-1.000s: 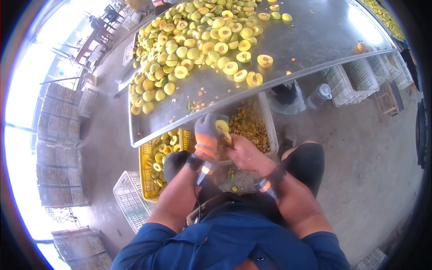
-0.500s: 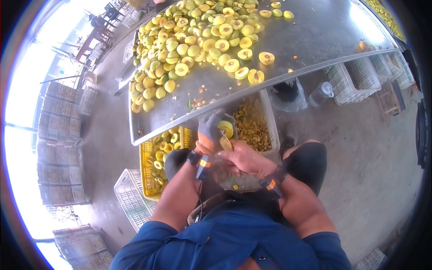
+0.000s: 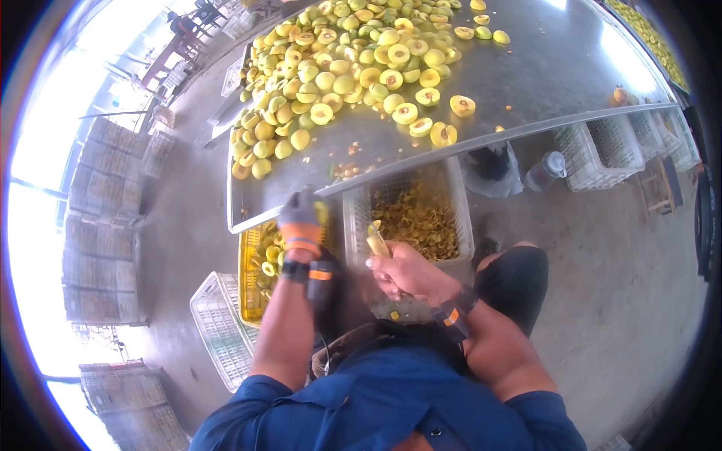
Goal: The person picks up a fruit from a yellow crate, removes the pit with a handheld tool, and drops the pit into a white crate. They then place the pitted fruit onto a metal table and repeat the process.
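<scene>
My left hand (image 3: 301, 219), in a grey and orange glove, is over the yellow crate (image 3: 245, 284) under the table edge. Motion smears its fingers, and a bit of yellow fruit shows beside them; I cannot tell whether it is held. The crate contains hollowed yellow-green fruit halves (image 3: 268, 268). My bare right hand (image 3: 412, 272) is closed around the light-coloured handle of a small pitting knife (image 3: 377, 239), its tip up, with a yellow scrap at the tip. Beyond that hand, a white crate (image 3: 353, 233) contains brownish-yellow fruit scraps (image 3: 421, 222).
On the metal table (image 3: 526, 83) lies a heap of halved, peach-like fruits (image 3: 346, 71), several with brown centres showing. Under its right side are a plastic jug (image 3: 547, 169), a clear bag (image 3: 492, 171) and white crates (image 3: 602, 146). Another white crate (image 3: 218, 323) stands at lower left.
My left hand has left the knife and moved left over the yellow crate; the fruit half it held at the blade is gone from there. My right hand keeps the knife in nearly the same place.
</scene>
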{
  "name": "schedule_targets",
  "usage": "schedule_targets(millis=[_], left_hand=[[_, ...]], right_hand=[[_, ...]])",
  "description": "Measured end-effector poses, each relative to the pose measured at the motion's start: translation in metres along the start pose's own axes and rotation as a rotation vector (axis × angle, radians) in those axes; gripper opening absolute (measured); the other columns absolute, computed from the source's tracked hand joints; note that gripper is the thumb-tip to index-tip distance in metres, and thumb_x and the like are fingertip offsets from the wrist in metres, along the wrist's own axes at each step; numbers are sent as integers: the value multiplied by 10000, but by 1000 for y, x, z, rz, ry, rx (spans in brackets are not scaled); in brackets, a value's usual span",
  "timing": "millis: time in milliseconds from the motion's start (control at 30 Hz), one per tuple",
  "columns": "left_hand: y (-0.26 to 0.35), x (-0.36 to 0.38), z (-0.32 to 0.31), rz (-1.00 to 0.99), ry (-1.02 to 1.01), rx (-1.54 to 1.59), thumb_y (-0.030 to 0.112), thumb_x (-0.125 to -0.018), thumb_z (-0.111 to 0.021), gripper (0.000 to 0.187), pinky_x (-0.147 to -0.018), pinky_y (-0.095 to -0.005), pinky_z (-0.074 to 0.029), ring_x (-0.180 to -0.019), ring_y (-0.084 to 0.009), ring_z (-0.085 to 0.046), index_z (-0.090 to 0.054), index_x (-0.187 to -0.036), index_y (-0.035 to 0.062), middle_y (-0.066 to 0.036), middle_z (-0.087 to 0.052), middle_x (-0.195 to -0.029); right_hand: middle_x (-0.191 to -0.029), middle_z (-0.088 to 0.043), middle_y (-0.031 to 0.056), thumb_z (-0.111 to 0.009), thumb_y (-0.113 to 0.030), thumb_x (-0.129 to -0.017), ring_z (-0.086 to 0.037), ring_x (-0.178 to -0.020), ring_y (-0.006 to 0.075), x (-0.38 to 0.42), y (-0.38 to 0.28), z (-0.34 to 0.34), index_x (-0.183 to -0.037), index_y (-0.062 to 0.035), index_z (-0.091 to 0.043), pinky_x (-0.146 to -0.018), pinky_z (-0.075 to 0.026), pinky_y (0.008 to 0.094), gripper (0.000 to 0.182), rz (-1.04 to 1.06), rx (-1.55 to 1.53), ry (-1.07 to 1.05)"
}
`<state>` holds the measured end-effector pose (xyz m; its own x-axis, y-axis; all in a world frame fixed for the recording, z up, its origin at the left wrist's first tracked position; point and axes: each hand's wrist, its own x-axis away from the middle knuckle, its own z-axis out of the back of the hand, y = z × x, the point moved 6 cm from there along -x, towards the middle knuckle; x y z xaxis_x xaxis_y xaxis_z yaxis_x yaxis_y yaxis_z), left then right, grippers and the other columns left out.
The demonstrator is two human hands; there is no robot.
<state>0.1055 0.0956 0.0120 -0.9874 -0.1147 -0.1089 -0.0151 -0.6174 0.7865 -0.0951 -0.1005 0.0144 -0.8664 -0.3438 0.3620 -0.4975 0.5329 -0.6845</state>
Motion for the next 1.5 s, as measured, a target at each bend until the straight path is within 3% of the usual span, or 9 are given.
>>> schedule_targets(millis=[133, 367, 400, 533, 733, 867, 1100, 1300, 1500], left_hand=[[-26, -33, 76, 7, 28, 150, 292, -998, -693, 277, -738, -368, -513, -737, -203, -646, -807, -1027, 41, -123, -776, -863], [-54, -32, 139, 78, 51, -878, 304, -968, -741, 306, -880, -354, -563, -920, -243, -740, -801, -1086, 29, -165, -794, -1026], [-52, -40, 131, 23, 67, -734, 283, -972, -735, 295, -890, -349, -562, -933, -247, -742, -797, -1107, 27, -167, -795, -1038], [4, -84, 40, -233, 35, -182, 154, -968, -736, 326, -953, -326, -550, -1071, -210, -732, -743, -1256, 3, -144, -789, -1176], [176, -89, -169, -667, -395, -293, 269, -900, -818, 521, -974, -383, -582, -1116, -306, -749, -694, -1355, 47, -178, -767, -1226], [195, -97, -235, -620, -503, -480, 374, -859, -831, 665, -992, -418, -577, -1133, -373, -729, -650, -1418, 62, -191, -737, -1282], [147, -101, -250, -393, -643, -245, 192, -795, -904, 651, -774, -325, -616, -899, -207, -749, -648, -1360, -5, -152, -755, -1138], [140, -48, -185, -22, -748, 429, 136, -849, -836, 498, -705, -297, -574, -793, -141, -700, -699, -1312, 16, -107, -775, -1063], [142, 29, -114, -115, -710, 298, 81, -861, -816, 423, -717, -291, -581, -811, -132, -707, -728, -1271, 24, -86, -785, -970]], right_hand=[[-650, -538, 36, -619, -193, -1008, -527, -465, 175, -29, 43, 51, -934, 3, -589, -443, -435, 356, 211, 24, 231, 259], [-663, -552, 13, -624, -219, -1028, -516, -469, 103, -18, 6, 30, -1103, 11, -568, -439, -420, 305, 248, 216, 271, 276], [-753, -610, 83, -629, -228, -1002, -586, -602, 190, -18, 5, 34, -1103, 27, -590, -557, -464, 355, 277, 227, 299, 316], [-1003, -728, 255, -641, -256, -951, -705, -966, 421, -24, 4, 39, -1123, 56, -630, -875, -536, 474, 356, 256, 353, 406], [-834, -699, 169, -630, -200, -978, -724, -698, 273, -15, -12, 33, -1134, 31, -598, -660, -575, 403, 280, 113, 175, 380], [-772, -677, 121, -636, -193, -996, -676, -572, 203, -10, -34, 35, -1115, 29, -582, -547, -552, 369, 258, 264, 206, 437], [-903, -697, 263, -649, -196, -962, -719, -851, 414, -7, -48, 38, -1092, 58, -591, -773, -544, 482, 291, 266, 332, 487], [-904, -694, 309, -649, -181, -970, -686, -868, 523, 6, -72, 44, -1115, 58, -585, -767, -544, 529, 287, 439, 580, 655], [-904, -676, 329, -639, -163, -979, -642, -901, 562, 9, -73, 55, -1111, 37, -537, -769, -508, 582, 260, 531, 807, 769]])
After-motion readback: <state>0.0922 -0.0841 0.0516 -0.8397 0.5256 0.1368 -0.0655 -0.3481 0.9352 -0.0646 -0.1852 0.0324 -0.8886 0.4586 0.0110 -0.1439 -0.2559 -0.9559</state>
